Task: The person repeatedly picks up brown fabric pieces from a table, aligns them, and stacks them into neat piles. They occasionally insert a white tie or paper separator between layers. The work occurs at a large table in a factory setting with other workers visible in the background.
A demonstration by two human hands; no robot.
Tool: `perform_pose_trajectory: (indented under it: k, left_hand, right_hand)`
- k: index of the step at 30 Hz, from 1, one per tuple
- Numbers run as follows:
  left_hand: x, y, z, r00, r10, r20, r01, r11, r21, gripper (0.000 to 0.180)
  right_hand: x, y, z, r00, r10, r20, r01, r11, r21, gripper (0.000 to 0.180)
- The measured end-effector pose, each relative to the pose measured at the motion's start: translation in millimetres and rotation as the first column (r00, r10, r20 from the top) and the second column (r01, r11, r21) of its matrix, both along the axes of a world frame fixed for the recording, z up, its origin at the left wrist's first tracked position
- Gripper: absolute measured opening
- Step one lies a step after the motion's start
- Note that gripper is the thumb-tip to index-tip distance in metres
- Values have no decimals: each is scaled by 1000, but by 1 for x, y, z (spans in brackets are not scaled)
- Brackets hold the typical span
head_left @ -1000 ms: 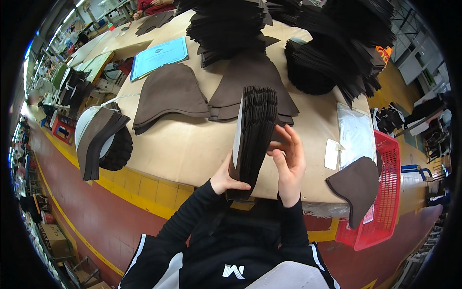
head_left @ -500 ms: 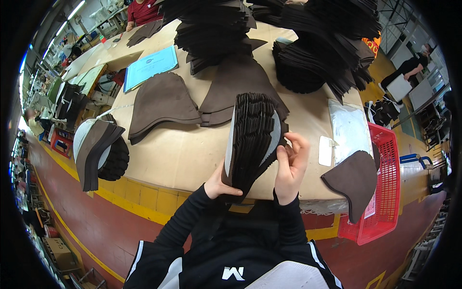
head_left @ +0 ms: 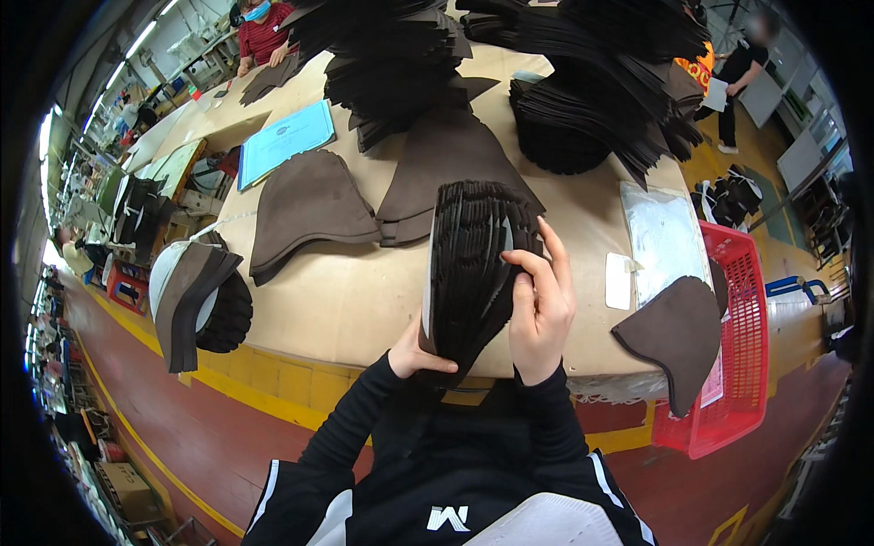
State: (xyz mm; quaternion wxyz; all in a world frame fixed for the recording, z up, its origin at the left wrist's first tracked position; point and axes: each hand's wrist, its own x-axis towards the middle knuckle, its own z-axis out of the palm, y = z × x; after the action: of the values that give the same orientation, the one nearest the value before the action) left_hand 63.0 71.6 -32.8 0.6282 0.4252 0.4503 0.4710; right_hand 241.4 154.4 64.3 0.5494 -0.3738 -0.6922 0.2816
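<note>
A thick bundle of dark brown cut panels (head_left: 469,264) stands upright before me at the table's near edge, its layered edges facing me. My left hand (head_left: 421,353) is closed round its lower left end, thumb across the front. My right hand (head_left: 543,314) is at the bundle's right side, thumb and index finger closed on the layer edges, the other fingers behind. A thin light grey strip (head_left: 507,235) shows between the layers near those fingertips. Flat brown panels lie beyond, one pile at the left (head_left: 314,205) and another (head_left: 446,164) partly hidden behind the bundle.
Tall stacks of dark panels (head_left: 391,82) fill the table's far side. A tied bundle (head_left: 214,300) sits at the left edge, near a blue folder (head_left: 287,141). To the right are a plastic sleeve (head_left: 660,237), a loose panel (head_left: 674,332) and a red basket (head_left: 742,355). Co-workers are farther off.
My right fingers have moved leftward over the layer edges. The broad grey layer on the right now shows only as a thin strip. A person at the far right has changed place and stance.
</note>
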Motion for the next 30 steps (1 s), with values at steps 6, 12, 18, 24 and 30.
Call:
perform_pose_trajectory:
  k: [6, 12, 18, 24, 30]
  left_hand:
    - [-6, -2, -4, 998, -5, 56, 9, 997, -73, 105]
    - [-6, -4, -2, 997, -3, 75, 12, 993, -114, 98]
    - [-7, -6, -7, 996, 10, 87, -10, 1000, -3, 73]
    - [-7, -5, -10, 991, 17, 136, -12, 999, -37, 73]
    - [-8, -7, -13, 991, 25, 133, -23, 1000, -16, 69]
  right_hand:
    - [-8, -1, 0, 998, -56, -31, 56, 998, -7, 19]
    - [-11, 5, -6, 997, -48, 67, 36, 985, 170, 29]
    - [-9, -6, 5, 988, 75, -139, -83, 995, -56, 42]
    - [-2, 2, -4, 941, 76, -330, -112, 990, -91, 44]
    - [-3, 4, 8, 971, 24, -237, -42, 997, -69, 32]
